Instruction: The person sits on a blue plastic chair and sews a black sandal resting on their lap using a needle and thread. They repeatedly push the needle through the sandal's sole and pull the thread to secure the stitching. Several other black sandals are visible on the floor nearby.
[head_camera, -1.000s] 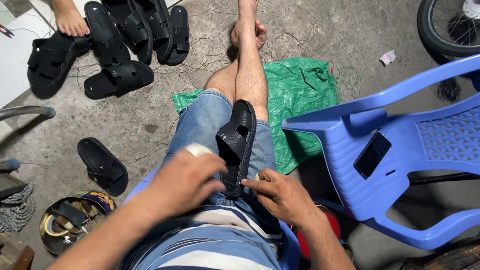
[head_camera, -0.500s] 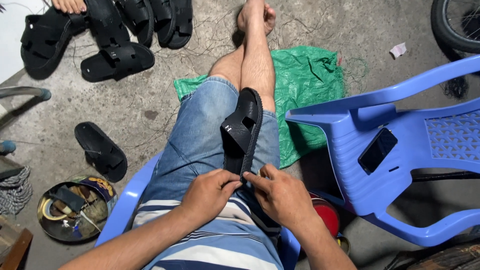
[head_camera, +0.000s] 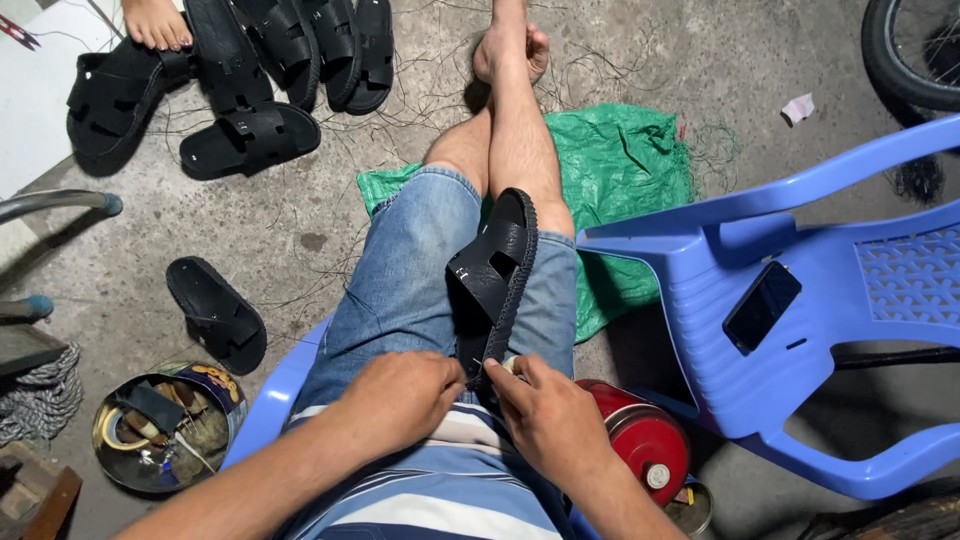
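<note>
A black sandal (head_camera: 497, 272) stands on its edge between my thighs, its sole facing right and its straps facing left. My left hand (head_camera: 400, 397) pinches the near end of the sandal from the left. From the right, my right hand (head_camera: 545, 415) grips the same end, fingers closed on the sole's rim, with something small and pale between the fingertips. I sit on a blue plastic chair (head_camera: 265, 415) in denim shorts, legs stretched out over a green plastic sheet (head_camera: 620, 170).
A second blue plastic chair (head_camera: 800, 330) with a black phone (head_camera: 761, 306) on its seat stands at my right. A red can (head_camera: 640, 435) sits beside my hip. Several black sandals (head_camera: 250, 140) lie at the upper left, one alone (head_camera: 215, 312) nearer. A round tin of tools (head_camera: 160, 425) sits lower left. Someone's bare foot (head_camera: 155, 22) shows top left.
My left hand came down from above the sandal's strap to its near end, beside my right hand. Both hands now close on that end.
</note>
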